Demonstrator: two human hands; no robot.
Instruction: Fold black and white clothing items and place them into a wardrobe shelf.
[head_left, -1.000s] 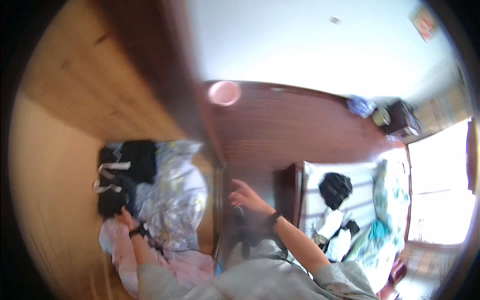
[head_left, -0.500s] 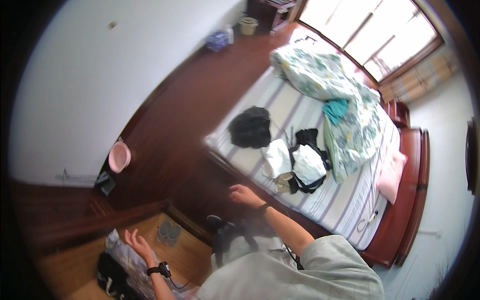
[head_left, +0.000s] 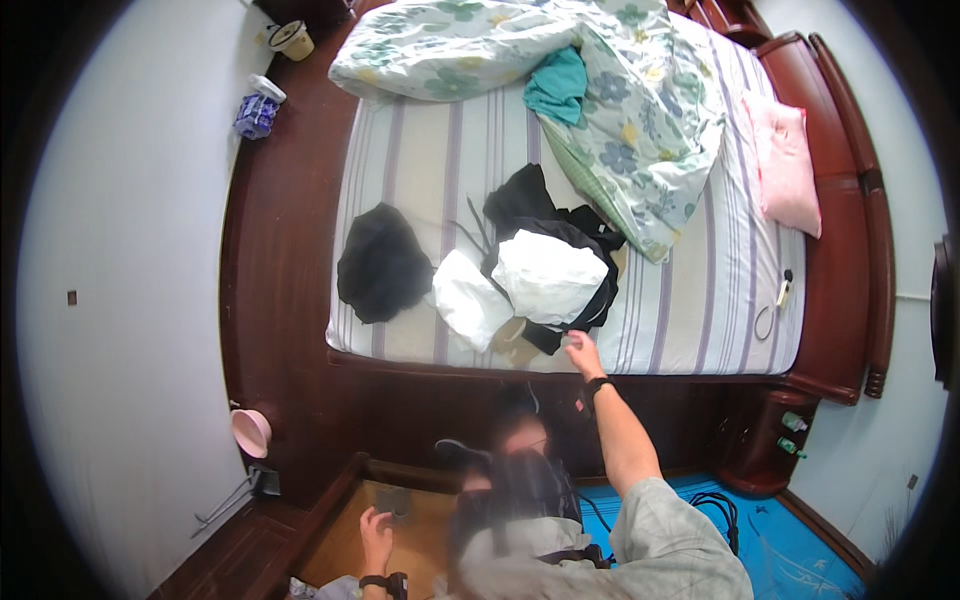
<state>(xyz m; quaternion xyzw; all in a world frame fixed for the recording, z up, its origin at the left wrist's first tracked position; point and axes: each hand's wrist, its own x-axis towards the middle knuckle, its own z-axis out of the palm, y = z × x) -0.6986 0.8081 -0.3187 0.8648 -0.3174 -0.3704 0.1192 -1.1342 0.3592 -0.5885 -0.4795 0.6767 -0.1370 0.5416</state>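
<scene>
While the person leans toward the bed (head_left: 680,300), the right hand (head_left: 582,352) reaches out over its near edge and touches the heap of clothes lying there. Its fingers look loosely spread and hold nothing, their tips at the dark garment (head_left: 555,335) that sticks out under the folded white cloth (head_left: 548,275). That bundle sits at the near side of the striped mattress, probably dropped where an arm can reach it from the floor. A second white piece (head_left: 470,300) lies just left of it, touching it, and a separate black garment (head_left: 382,265) lies further left, apart from the heap.

The left hand (head_left: 376,528) is low and near, well away from the bed, resting on the wooden floor (head_left: 345,545) by a small square fitting (head_left: 392,500); it seems to prop the body while the other arm stretches. Its fingers appear spread flat and grasp nothing.

At the far side of the bed a flowered quilt (head_left: 620,110) is pushed back in folds, with a teal cloth (head_left: 558,85) on it. A pink pillow (head_left: 785,165) lies at the right by the headboard. A pink basin (head_left: 250,432) leans at the left wall.
</scene>
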